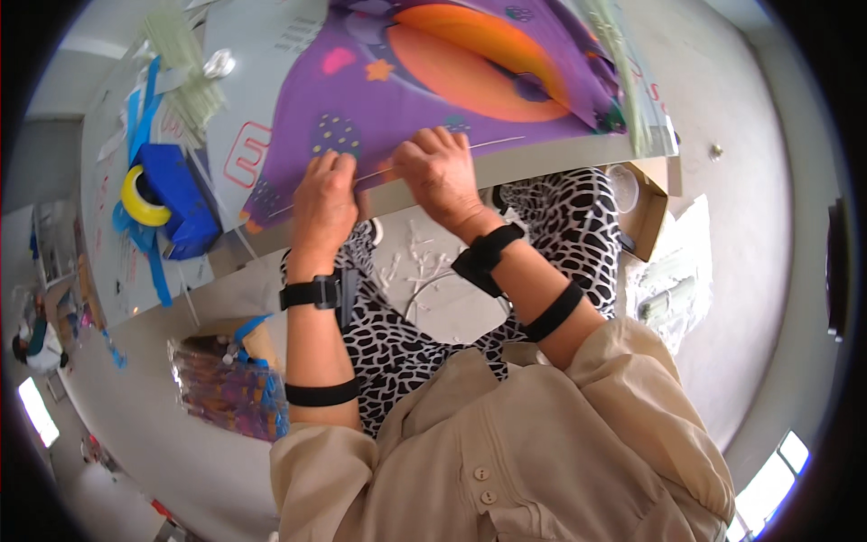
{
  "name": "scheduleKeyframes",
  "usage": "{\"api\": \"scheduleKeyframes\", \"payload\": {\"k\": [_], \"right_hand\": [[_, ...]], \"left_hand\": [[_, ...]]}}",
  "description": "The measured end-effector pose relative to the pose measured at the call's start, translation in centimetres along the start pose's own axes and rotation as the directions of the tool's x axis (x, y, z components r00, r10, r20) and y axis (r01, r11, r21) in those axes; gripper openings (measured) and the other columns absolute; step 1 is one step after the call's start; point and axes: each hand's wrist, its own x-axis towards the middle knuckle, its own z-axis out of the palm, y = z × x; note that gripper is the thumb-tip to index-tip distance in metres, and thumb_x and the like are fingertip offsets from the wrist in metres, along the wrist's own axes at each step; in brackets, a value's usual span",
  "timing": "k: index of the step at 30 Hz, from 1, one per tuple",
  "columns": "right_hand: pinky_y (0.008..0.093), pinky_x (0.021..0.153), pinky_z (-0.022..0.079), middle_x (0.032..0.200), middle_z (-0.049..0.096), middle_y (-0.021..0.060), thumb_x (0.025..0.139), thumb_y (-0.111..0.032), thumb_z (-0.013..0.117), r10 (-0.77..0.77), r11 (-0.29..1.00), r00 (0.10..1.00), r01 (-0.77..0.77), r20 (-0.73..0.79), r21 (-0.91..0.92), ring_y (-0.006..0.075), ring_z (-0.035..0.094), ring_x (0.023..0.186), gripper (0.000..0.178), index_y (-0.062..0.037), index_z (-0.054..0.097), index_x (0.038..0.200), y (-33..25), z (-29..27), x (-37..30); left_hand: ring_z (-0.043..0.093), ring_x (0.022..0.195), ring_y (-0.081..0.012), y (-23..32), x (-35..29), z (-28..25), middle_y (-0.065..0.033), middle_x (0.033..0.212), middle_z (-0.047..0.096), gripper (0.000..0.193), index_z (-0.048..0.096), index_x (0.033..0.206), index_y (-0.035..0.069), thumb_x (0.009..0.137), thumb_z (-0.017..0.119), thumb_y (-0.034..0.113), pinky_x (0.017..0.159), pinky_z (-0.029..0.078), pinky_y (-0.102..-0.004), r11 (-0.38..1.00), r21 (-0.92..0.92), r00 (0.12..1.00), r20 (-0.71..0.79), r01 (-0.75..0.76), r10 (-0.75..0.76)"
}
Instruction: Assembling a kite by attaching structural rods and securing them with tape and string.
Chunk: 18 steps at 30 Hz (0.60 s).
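Observation:
A purple printed fabric sheet (298, 126) with an orange ringed planet, stars and dotted shapes spreads over the table toward its far side. Its near edge runs along the table's front. My left hand (325, 200) has its fingers curled down on that edge, pinching it. A little to the right, my right hand (440, 178) is also closed at the edge, knuckles up. A thin white rod (492, 143) lies along the edge by the right hand; how far it runs under my fingers is hidden. Both fingertips are mostly out of sight.
A blue tape dispenser (181, 200) with a yellow tape roll (143, 197) stands on the table's left. Pale thin rods lie in bundles at left (185, 86) and right (623, 77). Below are a cardboard box (652, 212), a plastic-wrapped pack (230, 384) and scattered white bits (415, 257).

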Motion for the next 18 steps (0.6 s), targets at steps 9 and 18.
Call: {"api": "scheduleKeyframes", "payload": {"k": [9,18], "right_hand": [[0.0368,0.073,0.036,0.077,0.052,0.0009,0.076,-0.02,0.063,0.005,0.999,0.999,-0.007,0.035,0.053,0.023,0.051,0.079,0.006,-0.0156,0.059,0.076,-0.11,-0.19,0.3],[0.0378,0.073,0.037,0.079,0.053,0.0004,0.077,-0.021,0.062,-0.007,1.0,0.999,0.007,0.053,0.009,0.0228,0.052,0.081,0.006,-0.0163,0.059,0.078,-0.42,-0.4,0.43]], "left_hand": [[0.055,0.088,-0.0324,-0.31,-0.22,0.34,-0.011,0.083,0.056,0.007,0.05,0.08,0.001,0.078,0.054,-0.004,0.071,0.047,-0.0434,0.995,-0.049,0.996,0.029,0.087,-0.085],[0.057,0.085,-0.0301,-0.7,-0.38,0.66,-0.0098,0.083,0.058,0.019,0.056,0.083,0.002,0.067,0.057,-0.008,0.07,0.051,-0.0404,0.999,-0.01,0.999,-0.033,0.041,-0.041]]}}
